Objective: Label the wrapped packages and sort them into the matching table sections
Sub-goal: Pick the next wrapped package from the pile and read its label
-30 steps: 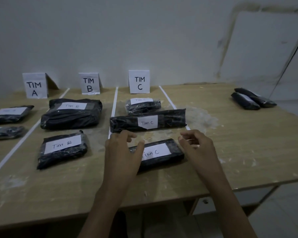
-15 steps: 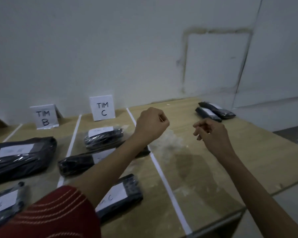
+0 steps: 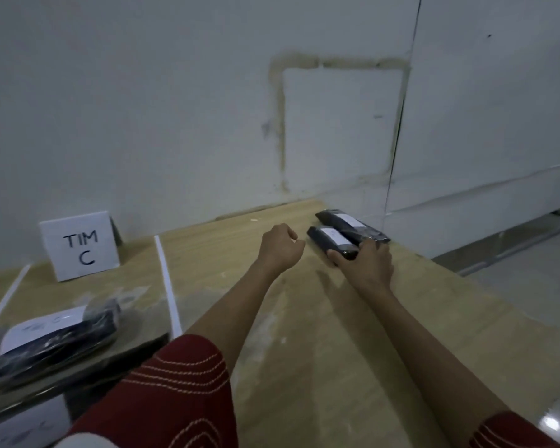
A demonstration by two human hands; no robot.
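Note:
Two black wrapped packages with white labels lie side by side at the table's far right corner. My right hand (image 3: pixel 364 265) grips the near end of the nearer package (image 3: pixel 330 241); the farther package (image 3: pixel 349 226) lies just behind it. My left hand (image 3: pixel 280 248) hovers to the left of them, fingers curled, holding nothing. A folded "TIM C" sign (image 3: pixel 80 245) stands at the back left. In front of it lies a labelled black package (image 3: pixel 52 337) in the C section, with another package (image 3: pixel 23 425) at the bottom left.
White tape strips (image 3: pixel 168 286) mark the section borders on the wooden table (image 3: pixel 320 350). The table's right edge drops to a tiled floor (image 3: pixel 530 286). A grey wall stands close behind the table. My red sleeves fill the lower frame.
My view swung right, away from the A and B sections. Both arms reached toward the far right corner, and my right hand took hold of the nearer of the two packages there.

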